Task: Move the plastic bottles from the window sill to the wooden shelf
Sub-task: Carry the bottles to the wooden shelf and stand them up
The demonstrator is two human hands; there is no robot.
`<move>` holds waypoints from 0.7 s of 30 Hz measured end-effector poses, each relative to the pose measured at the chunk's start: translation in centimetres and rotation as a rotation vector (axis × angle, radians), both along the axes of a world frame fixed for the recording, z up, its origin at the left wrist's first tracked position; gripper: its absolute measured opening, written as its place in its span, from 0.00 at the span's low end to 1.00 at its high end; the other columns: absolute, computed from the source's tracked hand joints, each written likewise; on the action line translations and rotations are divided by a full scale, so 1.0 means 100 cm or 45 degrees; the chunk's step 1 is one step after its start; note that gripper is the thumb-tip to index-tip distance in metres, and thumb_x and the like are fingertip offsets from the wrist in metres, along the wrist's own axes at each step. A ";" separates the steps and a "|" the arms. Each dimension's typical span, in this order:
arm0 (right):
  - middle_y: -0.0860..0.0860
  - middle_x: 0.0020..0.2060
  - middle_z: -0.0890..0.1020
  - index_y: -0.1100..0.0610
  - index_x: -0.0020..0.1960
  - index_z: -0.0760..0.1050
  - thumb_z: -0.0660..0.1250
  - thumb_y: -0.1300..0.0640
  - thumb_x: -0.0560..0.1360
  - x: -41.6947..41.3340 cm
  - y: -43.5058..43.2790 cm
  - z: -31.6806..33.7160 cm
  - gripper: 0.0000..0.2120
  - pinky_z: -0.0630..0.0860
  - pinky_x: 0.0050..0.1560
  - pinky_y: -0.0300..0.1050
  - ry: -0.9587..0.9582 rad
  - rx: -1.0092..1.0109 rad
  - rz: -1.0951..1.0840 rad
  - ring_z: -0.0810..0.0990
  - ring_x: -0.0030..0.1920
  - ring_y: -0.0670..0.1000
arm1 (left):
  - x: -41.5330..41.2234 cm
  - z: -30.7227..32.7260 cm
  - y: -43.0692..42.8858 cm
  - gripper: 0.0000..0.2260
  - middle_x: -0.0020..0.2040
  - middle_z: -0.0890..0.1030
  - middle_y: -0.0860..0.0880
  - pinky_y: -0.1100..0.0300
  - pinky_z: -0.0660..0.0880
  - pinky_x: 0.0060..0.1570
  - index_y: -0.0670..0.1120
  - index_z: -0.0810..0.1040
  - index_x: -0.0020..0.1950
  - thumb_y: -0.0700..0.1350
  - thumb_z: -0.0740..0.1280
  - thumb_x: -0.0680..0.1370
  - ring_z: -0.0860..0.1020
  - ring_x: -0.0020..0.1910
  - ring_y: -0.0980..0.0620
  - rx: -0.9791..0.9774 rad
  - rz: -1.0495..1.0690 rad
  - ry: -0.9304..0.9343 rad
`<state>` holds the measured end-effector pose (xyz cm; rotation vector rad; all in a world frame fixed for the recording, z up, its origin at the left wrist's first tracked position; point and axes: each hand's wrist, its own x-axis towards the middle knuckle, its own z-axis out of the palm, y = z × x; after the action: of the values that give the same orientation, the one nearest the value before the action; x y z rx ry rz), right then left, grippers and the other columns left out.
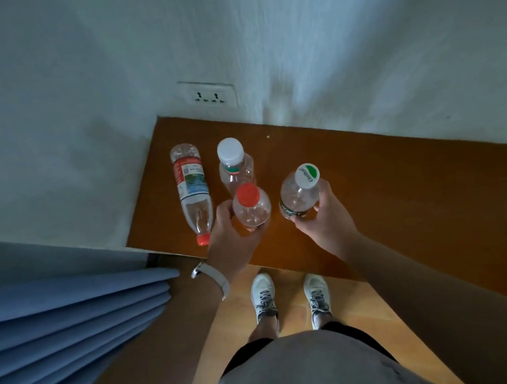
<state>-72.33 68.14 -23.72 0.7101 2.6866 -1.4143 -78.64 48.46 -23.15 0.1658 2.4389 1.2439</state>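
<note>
A brown wooden shelf [405, 178] runs along the wall below me. My left hand [235, 233] grips a clear bottle with a red cap [251, 206], held upright over the shelf's near edge. My right hand [323, 215] holds a clear bottle with a white and green cap [299, 192], also upright. Behind the red-capped one stands a white-capped bottle [233, 162] on the shelf. To its left a red-labelled bottle [192, 190] lies on its side, its red cap pointing toward me. Whether the held bottles touch the shelf I cannot tell.
A white wall socket [210, 96] sits just above the shelf's far left corner. Blue curtain folds [69, 322] hang at my left. My feet in white shoes [290, 299] stand on a light wood floor close to the shelf's front edge.
</note>
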 end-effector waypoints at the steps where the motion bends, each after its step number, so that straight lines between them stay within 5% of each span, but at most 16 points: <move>1: 0.43 0.57 0.74 0.55 0.69 0.65 0.80 0.56 0.67 0.000 0.002 -0.002 0.36 0.74 0.54 0.34 0.015 0.008 0.027 0.74 0.57 0.42 | 0.001 -0.001 0.001 0.30 0.58 0.80 0.53 0.49 0.79 0.60 0.49 0.70 0.66 0.52 0.80 0.70 0.80 0.59 0.54 -0.004 0.013 -0.019; 8: 0.50 0.62 0.77 0.58 0.70 0.65 0.82 0.55 0.65 0.001 0.022 -0.011 0.40 0.66 0.52 0.22 -0.048 0.075 0.204 0.75 0.61 0.45 | 0.013 0.008 0.003 0.34 0.64 0.77 0.57 0.57 0.76 0.61 0.56 0.66 0.73 0.55 0.77 0.71 0.76 0.64 0.56 -0.144 0.074 -0.137; 12: 0.51 0.71 0.70 0.56 0.75 0.61 0.80 0.51 0.67 0.004 0.041 -0.008 0.43 0.67 0.63 0.35 -0.163 -0.014 0.282 0.70 0.70 0.50 | 0.028 0.022 -0.001 0.34 0.74 0.70 0.53 0.45 0.71 0.70 0.56 0.60 0.77 0.57 0.71 0.74 0.69 0.73 0.49 -0.355 0.016 -0.046; 21: 0.49 0.73 0.69 0.51 0.76 0.62 0.64 0.42 0.78 0.033 0.073 0.011 0.30 0.69 0.63 0.41 -0.295 0.227 0.632 0.69 0.71 0.49 | 0.072 0.057 -0.011 0.26 0.77 0.68 0.51 0.43 0.64 0.73 0.54 0.64 0.78 0.55 0.65 0.81 0.65 0.75 0.47 -0.698 0.095 0.186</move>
<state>-69.00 75.44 -22.66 0.1685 2.5716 -0.9229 -71.47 47.40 -17.41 0.0093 2.8312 0.5640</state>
